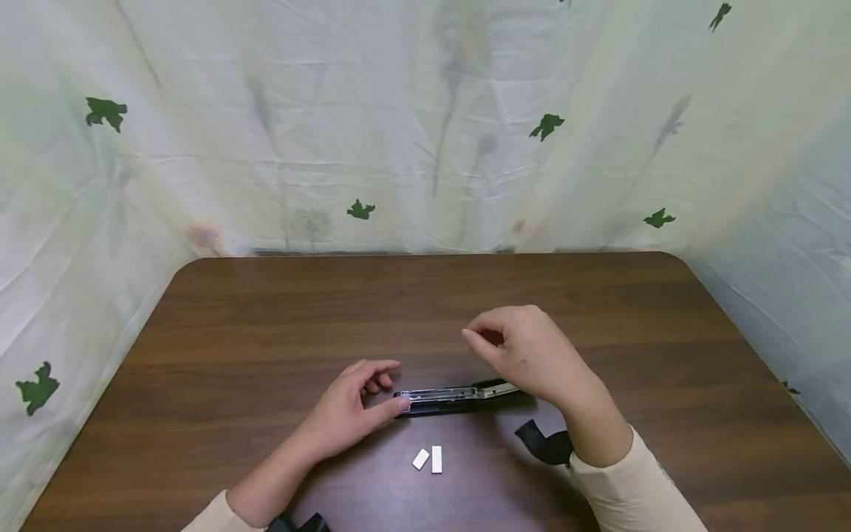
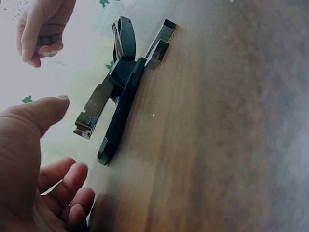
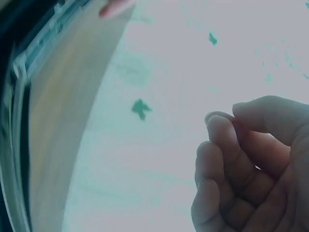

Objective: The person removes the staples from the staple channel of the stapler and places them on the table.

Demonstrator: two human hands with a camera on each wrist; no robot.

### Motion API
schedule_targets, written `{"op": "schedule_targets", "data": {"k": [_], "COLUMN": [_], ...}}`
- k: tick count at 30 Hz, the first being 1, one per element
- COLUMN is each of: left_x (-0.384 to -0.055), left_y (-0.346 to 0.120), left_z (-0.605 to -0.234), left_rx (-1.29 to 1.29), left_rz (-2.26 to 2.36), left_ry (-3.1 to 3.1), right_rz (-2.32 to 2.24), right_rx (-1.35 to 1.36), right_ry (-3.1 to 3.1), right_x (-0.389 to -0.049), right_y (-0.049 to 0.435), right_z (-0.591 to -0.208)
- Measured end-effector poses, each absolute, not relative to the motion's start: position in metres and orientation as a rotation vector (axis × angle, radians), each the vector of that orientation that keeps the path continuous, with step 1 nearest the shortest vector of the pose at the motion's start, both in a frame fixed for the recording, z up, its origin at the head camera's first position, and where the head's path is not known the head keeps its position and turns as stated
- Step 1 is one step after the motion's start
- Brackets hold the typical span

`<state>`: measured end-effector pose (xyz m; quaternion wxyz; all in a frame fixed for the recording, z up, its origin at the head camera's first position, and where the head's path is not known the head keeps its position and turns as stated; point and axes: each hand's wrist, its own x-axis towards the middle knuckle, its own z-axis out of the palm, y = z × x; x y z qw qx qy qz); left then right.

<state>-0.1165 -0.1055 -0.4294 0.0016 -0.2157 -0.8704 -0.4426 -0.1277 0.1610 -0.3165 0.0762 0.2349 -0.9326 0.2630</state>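
A black stapler (image 1: 442, 403) lies unfolded on the table, its metal magazine exposed and its top part swung back to the right. My left hand (image 1: 355, 406) is at the stapler's left end with the thumb stretched out; the left wrist view shows a gap between thumb and stapler (image 2: 120, 101). Over the stapler's right end, my right hand (image 1: 532, 355) is raised, fingers loosely curled and thumb near the index fingertip. Nothing shows between those fingers in the right wrist view. Two small silvery staple strips, a shorter one (image 1: 420, 459) and a longer one (image 1: 436, 459), lie in front of the stapler.
The brown wooden table (image 1: 299, 310) reaches back to a pale curtain (image 1: 399, 133) with green leaf-like shapes. A black wrist strap piece (image 1: 545, 443) hangs beside the right forearm, and another dark piece (image 1: 299, 523) shows by the left wrist.
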Motion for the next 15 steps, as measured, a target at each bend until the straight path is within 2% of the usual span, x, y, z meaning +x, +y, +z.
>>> {"op": "schedule_targets", "data": {"k": [7, 15], "left_x": [-0.116, -0.118], "left_y": [-0.104, -0.1], "left_z": [-0.427, -0.423], "left_rx": [-0.644, -0.668], "left_rz": [-1.472, -1.487], "left_ry": [-2.738, -2.759], "right_rz": [0.754, 0.671], "right_rx": [0.622, 0.619], "right_ry": [-2.774, -2.815], "right_x": [-0.13, -0.124], "right_y": [0.18, 0.195], "right_z": [-0.314, -0.328]}}
